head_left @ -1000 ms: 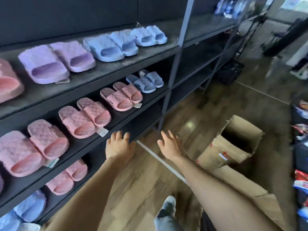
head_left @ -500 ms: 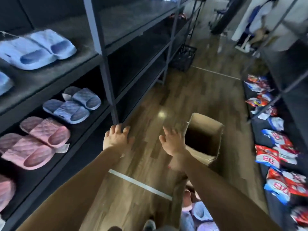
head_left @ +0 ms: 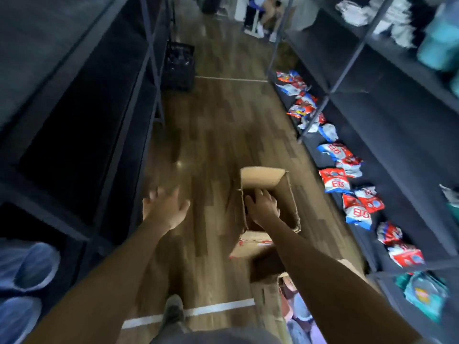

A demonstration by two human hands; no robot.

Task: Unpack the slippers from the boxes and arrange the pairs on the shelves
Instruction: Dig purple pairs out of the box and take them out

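Both hands reach forward holding nothing: the left hand [head_left: 166, 209] spreads its fingers above the wooden floor [head_left: 211, 145], while the right hand [head_left: 263, 207] hangs with loose, straight fingers over the open cardboard box [head_left: 263, 175]. Blue slippers [head_left: 37, 266] sit on the left shelf [head_left: 57, 223].
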